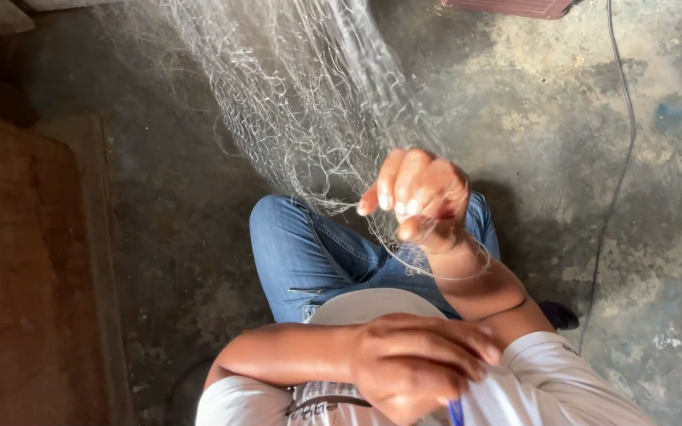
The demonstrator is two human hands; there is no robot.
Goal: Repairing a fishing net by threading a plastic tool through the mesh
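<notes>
Net mending looks mid-way, at a hold-and-stitch step. Right hand [424, 197] is raised above the jeans-clad knee [301, 256], fingers pinching a strand of the pale fishing net [301, 102], which hangs stretched from beyond the knee down to that hand. Left hand [416, 367] sits nearer the body than the knee, curled around a blue tool [456, 412], mostly hidden. Next move likely needs the tool brought up to the pinched mesh while tension holds.
</notes>
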